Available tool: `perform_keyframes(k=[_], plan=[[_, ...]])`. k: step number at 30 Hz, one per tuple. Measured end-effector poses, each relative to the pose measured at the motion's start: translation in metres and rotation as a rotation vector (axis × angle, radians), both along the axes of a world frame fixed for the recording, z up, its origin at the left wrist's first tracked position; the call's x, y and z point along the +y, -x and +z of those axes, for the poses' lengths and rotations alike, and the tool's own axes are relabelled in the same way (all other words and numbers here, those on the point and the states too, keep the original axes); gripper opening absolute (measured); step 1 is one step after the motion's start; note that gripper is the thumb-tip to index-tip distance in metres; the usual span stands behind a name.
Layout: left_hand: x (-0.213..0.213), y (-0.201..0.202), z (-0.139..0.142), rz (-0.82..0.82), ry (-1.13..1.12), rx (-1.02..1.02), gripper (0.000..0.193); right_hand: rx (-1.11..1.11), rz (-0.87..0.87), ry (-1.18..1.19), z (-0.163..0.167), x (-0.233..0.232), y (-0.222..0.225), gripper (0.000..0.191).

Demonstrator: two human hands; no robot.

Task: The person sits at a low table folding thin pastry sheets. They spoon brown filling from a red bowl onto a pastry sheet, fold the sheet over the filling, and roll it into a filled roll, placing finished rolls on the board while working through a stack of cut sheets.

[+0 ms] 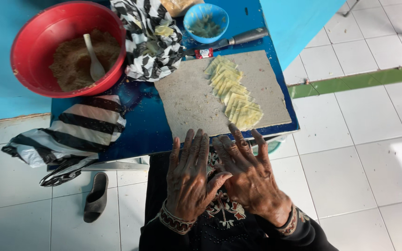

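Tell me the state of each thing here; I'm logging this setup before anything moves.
Left hand: open, flat, empty, fingertips at the board's near edge.
Right hand: open, empty, beside the left hand.
Wrappers: laid overlapping in a row on the board.
Board: flat on the blue table.
Red bowl: holds brown filling, white spoon resting in it.
Blue bowl: nearly empty, smeared inside.
Knife: lying flat behind the board.

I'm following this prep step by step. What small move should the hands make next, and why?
Probably reach the right hand forward to the nearest yellow wrapper square. Both hands, left hand included, hover open and empty at the board edge, wrappers just ahead.
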State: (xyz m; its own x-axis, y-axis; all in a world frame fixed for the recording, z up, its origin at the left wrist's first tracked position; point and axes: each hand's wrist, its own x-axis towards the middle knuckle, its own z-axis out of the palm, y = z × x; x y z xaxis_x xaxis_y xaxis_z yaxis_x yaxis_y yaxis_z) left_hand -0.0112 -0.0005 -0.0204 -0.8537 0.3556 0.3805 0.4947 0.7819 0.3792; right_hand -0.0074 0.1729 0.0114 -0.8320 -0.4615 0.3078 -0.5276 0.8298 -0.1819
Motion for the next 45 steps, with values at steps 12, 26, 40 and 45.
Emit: perform_keyframes(k=[12, 26, 40, 45], plan=[[-0.012, 0.024, -0.028, 0.012, 0.022, 0.075, 0.072, -0.100, 0.133, 0.054, -0.006, 0.062, 0.002, 0.049], [-0.002, 0.203, -0.045, -0.071, -0.412, 0.067, 0.056, 0.388, 0.232, 0.038, 0.048, 0.075, 0.178, 0.015], [0.004, 0.262, -0.070, 0.039, -0.970, -0.199, 0.076, -0.342, -0.371, 0.386, -0.022, 0.036, 0.365, 0.040], [0.001, 0.269, -0.072, -0.125, -1.184, -0.291, 0.090, -0.425, -0.385, 0.631, -0.011, 0.032, 0.353, 0.039]])
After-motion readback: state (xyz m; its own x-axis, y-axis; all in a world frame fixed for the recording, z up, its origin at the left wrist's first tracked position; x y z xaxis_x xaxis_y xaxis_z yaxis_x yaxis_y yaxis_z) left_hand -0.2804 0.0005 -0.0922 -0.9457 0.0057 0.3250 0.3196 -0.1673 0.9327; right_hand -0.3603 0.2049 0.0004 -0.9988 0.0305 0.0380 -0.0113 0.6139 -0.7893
